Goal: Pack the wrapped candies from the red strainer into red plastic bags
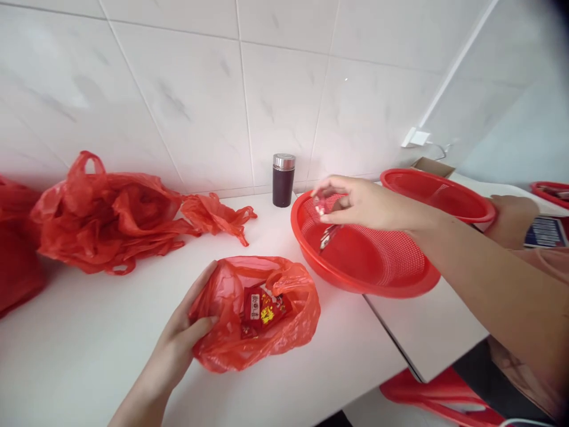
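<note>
1. Both bare hands are occupied over a smooth white table (89, 362): the left hand (191, 329) holds a thin, translucent red plastic bag (306, 320), whose middle is the centre for the clock directions below.
2. At the bag's 9 o'clock side, the left thumb and fingers pinch the plastic between them, its mouth gaping upward.
3. Glossy red packets (267, 311) with yellow print and a pale label panel lie inside the bag, overlapping so that their count cannot be told.
4. Toward 1 o'clock, the right hand (362, 204) hangs over a round-ended red plastic basket (402, 255) with perforated walls, thumb and curled fingertips pinching a small pink-and-white item (320, 206), blurred at the edges.
5. The basket stands at 2 o'clock, near the bag; a small dark-and-white item (328, 238) shows within its 9 o'clock side, below the right hand, though whether it rests on the basket cannot be told.
6. At 12 o'clock, a dark cylindrical tumbler with a silver lid (283, 188) stands upright near a white tiled wall (178, 77); a crumpled heap of red plastic bags (111, 216) lies at 10 o'clock.
7. Farther out at 2 o'clock sits another red perforated basket (444, 198), a co-worker's arm (511, 225) just beside it.
</note>
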`<state>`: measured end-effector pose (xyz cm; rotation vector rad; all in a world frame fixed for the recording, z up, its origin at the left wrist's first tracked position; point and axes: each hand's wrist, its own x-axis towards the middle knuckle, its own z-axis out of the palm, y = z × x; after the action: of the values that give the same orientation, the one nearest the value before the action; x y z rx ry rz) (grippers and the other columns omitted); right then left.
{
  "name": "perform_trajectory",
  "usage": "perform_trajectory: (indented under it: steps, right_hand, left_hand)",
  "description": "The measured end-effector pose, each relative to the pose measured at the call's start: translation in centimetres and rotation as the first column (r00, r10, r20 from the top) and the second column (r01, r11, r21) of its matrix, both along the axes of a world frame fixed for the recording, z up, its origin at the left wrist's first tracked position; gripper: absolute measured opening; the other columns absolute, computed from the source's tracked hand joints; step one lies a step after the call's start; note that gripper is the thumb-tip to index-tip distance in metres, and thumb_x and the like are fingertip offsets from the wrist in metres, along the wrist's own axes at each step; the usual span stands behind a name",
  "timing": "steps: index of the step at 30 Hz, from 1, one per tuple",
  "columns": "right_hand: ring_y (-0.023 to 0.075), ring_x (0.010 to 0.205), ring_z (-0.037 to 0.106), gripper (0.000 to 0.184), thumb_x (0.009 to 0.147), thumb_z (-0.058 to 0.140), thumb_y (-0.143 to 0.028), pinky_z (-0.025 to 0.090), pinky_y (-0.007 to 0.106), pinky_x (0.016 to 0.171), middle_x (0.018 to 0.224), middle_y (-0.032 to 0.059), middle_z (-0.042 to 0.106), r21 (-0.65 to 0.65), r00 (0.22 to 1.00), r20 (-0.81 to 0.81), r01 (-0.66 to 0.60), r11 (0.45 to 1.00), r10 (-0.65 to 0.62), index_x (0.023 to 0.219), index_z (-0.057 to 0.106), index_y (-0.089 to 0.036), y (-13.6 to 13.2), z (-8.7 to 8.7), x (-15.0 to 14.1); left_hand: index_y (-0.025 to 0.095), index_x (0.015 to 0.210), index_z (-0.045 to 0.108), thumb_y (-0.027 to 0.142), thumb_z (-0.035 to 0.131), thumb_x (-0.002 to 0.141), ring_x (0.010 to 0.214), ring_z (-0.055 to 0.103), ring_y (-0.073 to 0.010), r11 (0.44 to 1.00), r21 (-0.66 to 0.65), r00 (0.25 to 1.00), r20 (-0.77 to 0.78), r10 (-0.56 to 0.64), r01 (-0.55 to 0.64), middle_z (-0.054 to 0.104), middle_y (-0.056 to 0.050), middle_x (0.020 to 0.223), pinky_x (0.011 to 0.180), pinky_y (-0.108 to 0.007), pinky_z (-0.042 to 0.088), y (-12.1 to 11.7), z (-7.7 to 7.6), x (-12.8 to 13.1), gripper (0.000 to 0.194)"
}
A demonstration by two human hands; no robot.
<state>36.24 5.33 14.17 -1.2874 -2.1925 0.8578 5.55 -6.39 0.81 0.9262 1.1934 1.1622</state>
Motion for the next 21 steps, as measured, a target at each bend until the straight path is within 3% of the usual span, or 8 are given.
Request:
perform_trajectory:
  steps: [2, 4, 8, 11, 14, 16, 17, 21]
  right_hand:
    - [0.0094, 0.070, 0.059, 0.035, 0.077, 0.064, -0.022, 0.047, 0.023, 0.064, 0.101, -0.0002, 0.063, 0.031, 0.985, -0.060, -0.158, 0.987, 0.160, 0.110, 0.055, -0.027, -2.5, 0.3, -4.3]
    - [0.0095, 0.071, 0.058, 0.032, 0.079, 0.059, -0.016, 0.045, 0.022, 0.063, 0.096, -0.0007, 0.063, 0.048, 0.955, -0.035, -0.292, 0.955, 0.293, 0.109, 0.054, -0.026, -4.5, -0.7, -8.1]
    - [0.0137, 0.080, 0.057, 0.027, 0.080, 0.052, -0.009, 0.040, 0.023, 0.059, 0.101, 0.0032, 0.063, 0.074, 0.870, 0.251, -0.455, 0.888, 0.425, 0.103, 0.057, -0.023, -6.1, -5.0, -12.6]
    - [0.0178, 0.077, 0.059, 0.026, 0.080, 0.055, -0.012, 0.037, 0.027, 0.055, 0.098, 0.0058, 0.065, 0.002, 0.734, 0.538, -0.493, 0.870, 0.415, 0.104, 0.061, -0.021, -6.3, -7.0, -12.7]
    - [0.0230, 0.075, 0.061, 0.024, 0.076, 0.060, -0.013, 0.038, 0.032, 0.058, 0.092, 0.0099, 0.067, -0.039, 0.545, 0.754, -0.521, 0.853, 0.367, 0.098, 0.065, -0.018, -6.9, -6.7, -11.2]
    - [0.0283, 0.083, 0.062, 0.024, 0.072, 0.064, -0.013, 0.040, 0.035, 0.062, 0.094, 0.0133, 0.067, -0.054, 0.437, 0.841, -0.519, 0.853, 0.319, 0.095, 0.068, -0.017, -7.7, -5.9, -10.0]
    - [0.0300, 0.085, 0.062, 0.027, 0.070, 0.065, -0.012, 0.040, 0.036, 0.062, 0.096, 0.0151, 0.066, -0.060, 0.393, 0.873, -0.501, 0.863, 0.288, 0.096, 0.068, -0.017, -8.1, -5.5, -9.5]
    - [0.0251, 0.072, 0.063, 0.039, 0.069, 0.059, -0.002, 0.032, 0.031, 0.050, 0.090, 0.0128, 0.068, -0.096, 0.321, 0.916, -0.407, 0.908, 0.241, 0.105, 0.064, -0.017, -9.2, -4.6, -8.3]
  left_hand:
    - [0.035, 0.148, 0.031, 0.029, 0.066, 0.073, 0.114, 0.060, -0.0317, 1.000, 0.013, 1.000, -0.020, 0.009, -0.008, 0.046, -0.004, 0.148, 0.079, -0.031, 0.057, 0.0, 0.0, 0.0, 0.083]
    - [0.035, 0.148, 0.032, 0.029, 0.064, 0.073, 0.116, 0.059, -0.0329, 0.999, 0.034, 0.999, -0.044, 0.011, -0.010, 0.048, -0.004, 0.146, 0.083, -0.035, 0.057, 0.0, -0.1, -0.2, 0.081]
    - [0.030, 0.146, 0.036, 0.030, 0.061, 0.075, 0.126, 0.051, -0.0326, 0.995, 0.091, 0.987, -0.158, -0.023, 0.038, 0.045, -0.007, 0.148, 0.095, -0.037, 0.050, 0.3, -0.1, -1.3, 0.075]
    - [0.031, 0.146, 0.034, 0.033, 0.056, 0.078, 0.110, 0.061, -0.0295, 0.996, 0.086, 0.939, -0.345, -0.001, 0.033, 0.050, -0.008, 0.143, 0.086, -0.036, 0.052, 0.3, 0.4, -2.2, 0.072]
    - [0.035, 0.143, 0.034, 0.035, 0.050, 0.079, 0.077, 0.066, -0.0226, 0.997, 0.049, 0.715, -0.695, 0.075, -0.057, 0.056, -0.007, 0.135, 0.070, -0.037, 0.052, -0.2, 0.7, -3.1, 0.066]
    - [0.033, 0.135, 0.043, 0.038, 0.050, 0.080, 0.072, 0.064, -0.0214, 0.992, 0.070, 0.531, -0.839, 0.118, -0.109, 0.058, -0.007, 0.130, 0.066, -0.036, 0.051, -0.9, 0.8, -3.9, 0.055]
    - [0.030, 0.126, 0.050, 0.041, 0.051, 0.080, 0.074, 0.064, -0.0221, 0.989, 0.082, 0.477, -0.869, 0.132, -0.124, 0.061, -0.008, 0.124, 0.065, -0.035, 0.051, -1.3, 0.8, -4.3, 0.047]
    - [0.025, 0.085, 0.060, 0.053, 0.058, 0.075, 0.064, 0.062, -0.0221, 0.992, -0.008, 0.412, -0.910, 0.046, -0.128, 0.068, -0.004, 0.079, 0.052, -0.029, 0.045, -2.9, 1.3, -5.9, 0.029]
